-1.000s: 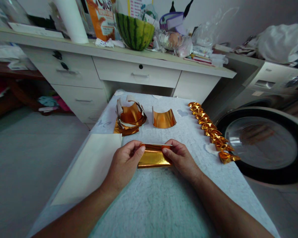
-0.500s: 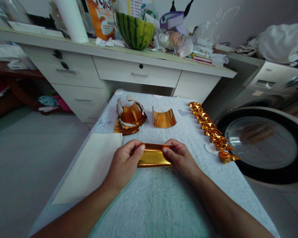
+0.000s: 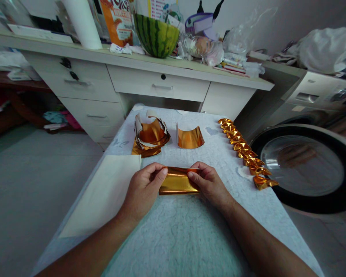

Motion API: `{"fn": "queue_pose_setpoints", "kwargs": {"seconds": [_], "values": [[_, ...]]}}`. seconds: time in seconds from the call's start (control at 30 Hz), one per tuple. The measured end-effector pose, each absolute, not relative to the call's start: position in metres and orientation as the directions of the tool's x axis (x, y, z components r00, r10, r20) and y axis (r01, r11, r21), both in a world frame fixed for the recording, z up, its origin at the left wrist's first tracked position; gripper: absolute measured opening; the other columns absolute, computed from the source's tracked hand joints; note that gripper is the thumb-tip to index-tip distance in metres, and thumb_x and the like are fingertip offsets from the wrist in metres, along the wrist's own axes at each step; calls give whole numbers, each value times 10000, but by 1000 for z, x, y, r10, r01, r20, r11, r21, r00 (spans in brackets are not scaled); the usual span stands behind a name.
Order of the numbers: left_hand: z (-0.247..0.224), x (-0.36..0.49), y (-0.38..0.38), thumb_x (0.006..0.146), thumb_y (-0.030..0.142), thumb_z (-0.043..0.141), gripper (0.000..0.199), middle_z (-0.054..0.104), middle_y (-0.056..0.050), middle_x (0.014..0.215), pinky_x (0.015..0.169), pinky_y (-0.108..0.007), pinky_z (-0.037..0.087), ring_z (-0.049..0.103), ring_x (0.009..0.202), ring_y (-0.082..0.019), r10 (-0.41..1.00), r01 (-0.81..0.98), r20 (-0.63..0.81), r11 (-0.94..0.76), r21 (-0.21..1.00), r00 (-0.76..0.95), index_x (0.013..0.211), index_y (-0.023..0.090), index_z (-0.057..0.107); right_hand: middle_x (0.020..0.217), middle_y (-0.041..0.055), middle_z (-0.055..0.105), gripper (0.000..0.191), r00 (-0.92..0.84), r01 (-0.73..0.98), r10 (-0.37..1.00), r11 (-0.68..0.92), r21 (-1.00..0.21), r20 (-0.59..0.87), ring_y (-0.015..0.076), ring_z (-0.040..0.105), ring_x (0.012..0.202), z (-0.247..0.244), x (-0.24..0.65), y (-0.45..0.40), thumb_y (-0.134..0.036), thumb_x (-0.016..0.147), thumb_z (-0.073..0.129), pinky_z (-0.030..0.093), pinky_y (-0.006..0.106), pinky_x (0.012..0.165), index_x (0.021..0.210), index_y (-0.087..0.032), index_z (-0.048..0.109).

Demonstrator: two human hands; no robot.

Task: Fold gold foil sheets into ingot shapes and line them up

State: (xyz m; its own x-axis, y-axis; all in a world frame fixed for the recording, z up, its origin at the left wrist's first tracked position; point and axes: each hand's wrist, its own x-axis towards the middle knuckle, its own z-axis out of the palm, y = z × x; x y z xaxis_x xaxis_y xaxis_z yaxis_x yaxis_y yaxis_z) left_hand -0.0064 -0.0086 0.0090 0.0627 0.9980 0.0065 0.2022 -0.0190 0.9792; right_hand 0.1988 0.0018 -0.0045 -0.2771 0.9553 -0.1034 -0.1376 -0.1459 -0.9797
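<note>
A folded sheet of shiny gold paper (image 3: 178, 183) is held level above the cloth-covered table (image 3: 173, 238). My left hand (image 3: 145, 186) pinches its left end, thumb on top. At the right end my right hand (image 3: 210, 182) grips it between thumb and fingers. Beyond them lie a curled stack of gold paper (image 3: 151, 132) and a single curved gold sheet (image 3: 190, 137). Several folded gold pieces (image 3: 243, 150) overlap in a row along the table's right side.
White paper (image 3: 103, 192) lies flat at the table's left. Behind is a counter (image 3: 118, 57) with half a watermelon (image 3: 157, 36), a paper roll and plastic bags. An open round washer door (image 3: 302, 167) stands close to the table's right edge.
</note>
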Motion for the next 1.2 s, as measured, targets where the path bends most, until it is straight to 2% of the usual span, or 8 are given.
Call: {"fn": "queue_pose_setpoints", "kwargs": {"seconds": [0.17, 0.27, 0.37, 0.5, 0.9, 1.0, 1.1, 1.2], "values": [[8, -7, -6, 863, 403, 564, 219, 674, 3, 749, 628, -250, 477, 626, 688, -163, 999, 290, 11, -22, 957, 41, 855, 198, 641, 609, -63, 478, 262, -252, -12, 963, -101, -995, -95, 77, 409, 521, -7, 198, 4, -398, 823, 669, 290, 209, 492, 806, -191, 509], [7, -5, -6, 860, 343, 546, 157, 668, 21, 714, 597, -239, 448, 617, 641, -147, 997, 429, 44, -64, 901, 56, 830, 210, 623, 687, -57, 537, 232, -173, 164, 983, -35, -986, -63, 98, 480, 562, -7, 198, 3, -339, 821, 647, 331, 212, 511, 935, -220, 484], [7, -3, -6, 865, 286, 514, 125, 660, 32, 683, 581, -236, 405, 609, 619, -140, 992, 602, 62, -118, 790, 113, 807, 221, 604, 707, -66, 554, 293, -115, 401, 993, 50, -915, 4, 112, 504, 581, -5, 199, 2, -269, 819, 617, 340, 220, 535, 1056, -248, 447], [5, -2, -7, 867, 236, 491, 123, 678, 24, 721, 595, -245, 368, 621, 663, -148, 983, 749, 59, -173, 639, 176, 795, 227, 591, 636, -78, 494, 285, -102, 609, 993, 109, -786, 58, 121, 486, 573, -3, 200, 3, -217, 798, 591, 334, 236, 559, 1055, -232, 467], [1, 1, -6, 883, 189, 482, 120, 654, -27, 753, 687, -315, 374, 609, 745, -210, 958, 902, 72, -287, 322, 279, 789, 219, 551, 779, 14, 612, 295, -130, 832, 984, 173, -527, 118, 202, 547, 795, -1, 191, 3, -128, 788, 566, 374, 323, 780, 1074, -182, 519], [0, 2, -5, 859, 162, 512, 79, 651, -45, 858, 748, -339, 402, 596, 840, -230, 954, 898, 124, -299, 323, 273, 889, 210, 566, 849, 47, 631, 273, -146, 872, 983, 181, -455, 112, 224, 546, 854, 1, 189, 2, -138, 815, 571, 363, 349, 820, 1083, -168, 532], [0, 2, -6, 837, 116, 524, 202, 624, -65, 995, 827, -368, 413, 554, 950, -248, 935, 871, 217, -341, 352, 279, 1009, 205, 583, 934, 69, 624, 200, -155, 908, 976, 201, -368, 150, 243, 517, 907, 3, 188, 1, -164, 825, 591, 345, 357, 813, 1023, -176, 570], [0, 2, -5, 858, 94, 482, 197, 608, -39, 917, 806, -357, 415, 534, 907, -228, 900, 811, 181, -436, 391, 397, 858, 224, 630, 974, 69, 604, 104, -217, 915, 962, 260, -307, 168, 241, 484, 927, 4, 188, 1, -148, 851, 564, 325, 348, 790, 914, -202, 626]]}}
